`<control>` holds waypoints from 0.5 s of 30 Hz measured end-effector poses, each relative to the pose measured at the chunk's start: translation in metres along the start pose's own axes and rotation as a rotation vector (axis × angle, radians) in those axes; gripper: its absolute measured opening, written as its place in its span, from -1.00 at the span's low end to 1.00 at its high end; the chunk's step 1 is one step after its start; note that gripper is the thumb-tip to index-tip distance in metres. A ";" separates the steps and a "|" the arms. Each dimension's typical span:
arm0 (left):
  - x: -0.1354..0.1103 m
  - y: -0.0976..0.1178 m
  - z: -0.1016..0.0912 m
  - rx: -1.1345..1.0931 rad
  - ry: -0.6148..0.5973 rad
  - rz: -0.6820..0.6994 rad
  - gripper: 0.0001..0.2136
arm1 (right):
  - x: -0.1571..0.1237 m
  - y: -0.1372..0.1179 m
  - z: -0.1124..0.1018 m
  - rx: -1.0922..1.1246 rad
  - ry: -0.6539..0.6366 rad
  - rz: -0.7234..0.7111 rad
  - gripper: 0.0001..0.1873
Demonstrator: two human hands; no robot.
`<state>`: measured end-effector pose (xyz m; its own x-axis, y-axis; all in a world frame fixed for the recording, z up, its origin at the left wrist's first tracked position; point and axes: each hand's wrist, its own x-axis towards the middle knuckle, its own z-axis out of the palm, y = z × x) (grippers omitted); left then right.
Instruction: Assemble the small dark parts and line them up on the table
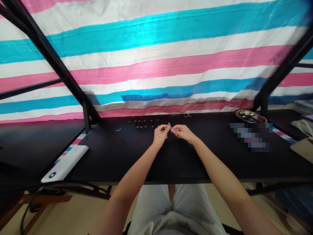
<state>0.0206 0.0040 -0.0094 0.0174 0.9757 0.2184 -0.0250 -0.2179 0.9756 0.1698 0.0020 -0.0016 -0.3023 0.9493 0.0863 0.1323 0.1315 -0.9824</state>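
Note:
Above the black table (186,163), my left hand (160,134) and my right hand (183,133) meet with fingertips pinched. Between them is a small, pale, narrow piece (169,124), too small to name. Both hands appear to hold it, one at each side. Just left of my left hand stand several small dark cylindrical parts (140,124) with lighter ends, in a loose row. Beyond my hands lies a row of tiny silvery pieces (174,115), with a thin white curly piece (187,115) beside it.
A shiny metal bowl (251,116) sits at the back right, near a blurred-out patch. At the left edge lies a long white device (65,163). A small white scrap (118,129) rests left of centre. Black frame bars and a striped sheet (156,68) bound the back.

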 end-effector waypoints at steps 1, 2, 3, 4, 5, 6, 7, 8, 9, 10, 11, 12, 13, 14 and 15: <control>0.000 -0.001 0.000 0.007 -0.004 0.006 -0.70 | 0.000 0.000 0.000 0.044 -0.005 0.018 -0.61; 0.000 -0.001 0.000 0.013 -0.008 0.011 -0.70 | 0.000 0.000 0.000 0.086 -0.012 0.033 -0.61; 0.000 -0.002 -0.001 0.018 -0.013 0.014 -0.70 | 0.000 0.000 0.001 0.124 -0.020 0.044 -0.61; 0.000 -0.003 -0.001 0.022 -0.019 0.016 -0.69 | 0.000 0.000 0.001 0.156 -0.031 0.053 -0.62; 0.000 -0.003 -0.001 0.027 -0.025 0.018 -0.69 | 0.000 0.000 0.001 0.182 -0.042 0.060 -0.63; 0.000 -0.004 -0.002 0.035 -0.031 0.021 -0.69 | 0.000 0.000 0.001 0.204 -0.054 0.066 -0.63; 0.000 -0.004 -0.002 0.043 -0.035 0.027 -0.69 | 0.000 0.000 0.001 0.223 -0.063 0.071 -0.64; 0.000 -0.005 -0.002 0.054 -0.040 0.035 -0.70 | 0.000 -0.001 0.001 0.237 -0.069 0.075 -0.65; 0.000 -0.005 -0.002 0.065 -0.042 0.046 -0.70 | -0.001 -0.002 0.001 0.249 -0.073 0.079 -0.65; 0.000 -0.005 -0.002 0.075 -0.040 0.061 -0.71 | -0.001 -0.002 0.001 0.258 -0.077 0.083 -0.65; 0.000 -0.005 -0.002 0.084 -0.036 0.078 -0.72 | -0.001 -0.002 0.001 0.264 -0.078 0.086 -0.65; -0.001 -0.006 -0.002 0.091 -0.031 0.094 -0.72 | -0.001 -0.002 0.001 0.267 -0.083 0.090 -0.65; -0.001 -0.006 -0.002 0.097 -0.026 0.110 -0.73 | -0.001 -0.002 0.001 0.269 -0.088 0.094 -0.65; -0.002 -0.006 -0.002 0.103 -0.019 0.125 -0.74 | -0.001 -0.002 0.001 0.270 -0.097 0.098 -0.65; -0.002 -0.006 -0.001 0.109 -0.011 0.140 -0.75 | -0.001 -0.001 0.001 0.269 -0.107 0.100 -0.65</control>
<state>0.0195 0.0034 -0.0157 0.0326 0.9356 0.3515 0.0801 -0.3530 0.9322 0.1692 0.0006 -0.0010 -0.4001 0.9163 -0.0172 -0.0839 -0.0553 -0.9949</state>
